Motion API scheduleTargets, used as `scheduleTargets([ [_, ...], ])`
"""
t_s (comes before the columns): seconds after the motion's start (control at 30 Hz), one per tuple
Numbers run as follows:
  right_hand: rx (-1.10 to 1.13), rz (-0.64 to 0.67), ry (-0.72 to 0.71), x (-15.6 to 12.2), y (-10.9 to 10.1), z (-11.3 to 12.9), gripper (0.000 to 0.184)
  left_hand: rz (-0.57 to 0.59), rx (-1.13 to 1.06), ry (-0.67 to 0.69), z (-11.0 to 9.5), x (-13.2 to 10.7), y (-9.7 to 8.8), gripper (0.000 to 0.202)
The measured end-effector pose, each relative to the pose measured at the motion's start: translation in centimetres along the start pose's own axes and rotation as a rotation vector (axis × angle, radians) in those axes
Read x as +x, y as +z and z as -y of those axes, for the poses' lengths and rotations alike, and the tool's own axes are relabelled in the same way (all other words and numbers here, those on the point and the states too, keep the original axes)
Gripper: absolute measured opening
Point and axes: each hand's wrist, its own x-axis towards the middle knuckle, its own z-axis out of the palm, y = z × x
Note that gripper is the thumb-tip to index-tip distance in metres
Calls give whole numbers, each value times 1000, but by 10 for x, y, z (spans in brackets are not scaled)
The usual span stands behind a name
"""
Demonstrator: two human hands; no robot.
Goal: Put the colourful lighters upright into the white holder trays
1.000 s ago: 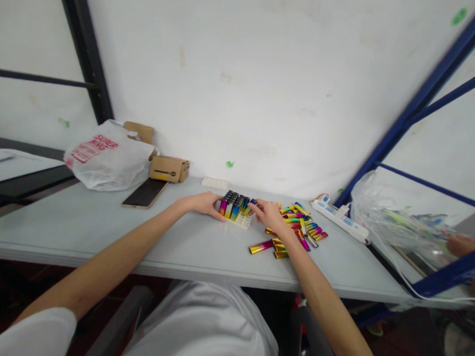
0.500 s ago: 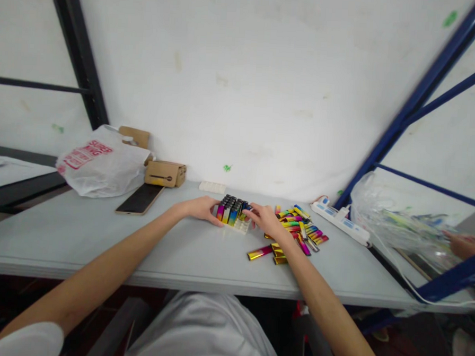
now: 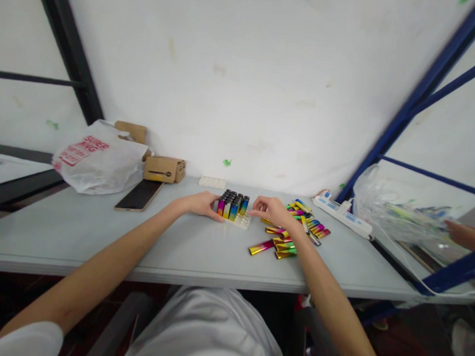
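Note:
Shiny multicoloured lighter-like sticks (image 3: 233,210) with black tops stand upright in rows in a white tray (image 3: 242,222), whose front right holes are bare. My left hand (image 3: 202,204) grips the left side of this group, thumb in front and fingers behind. Just right of the tray is my right hand (image 3: 271,209), its fingers curled but apart from the thumb, with nothing visible between them. Beside and behind that hand lies a loose pile of the same sticks (image 3: 316,229), in gold, pink, green and blue. My right wrist partly covers the pile.
Another white tray (image 3: 212,182) lies by the wall. To the left are a phone (image 3: 139,195), a cardboard box (image 3: 164,169) and a white plastic bag (image 3: 99,160). A power strip (image 3: 342,216) sits at right. Beyond the blue frame, another person's hand (image 3: 466,235) is near clear plastic bags (image 3: 402,216).
My right hand has drawn back slightly right from the tray, leaving a blue stick upright at its right side. My left hand stays around the group. The camera view has shifted slightly.

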Motion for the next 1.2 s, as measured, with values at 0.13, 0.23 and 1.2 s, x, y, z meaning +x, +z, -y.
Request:
scheduleTargets([
  [0.13, 137, 437, 5, -15, -26, 2, 40, -8, -11, 11, 3, 1, 2, 72],
  [0.23, 83, 657, 6, -18, -21, 1, 40, -19, -18, 30, 5, 0, 3, 70],
  [1.2, 632, -100, 78, 11, 32, 15, 49, -19, -2, 45, 3, 0, 2, 74],
])
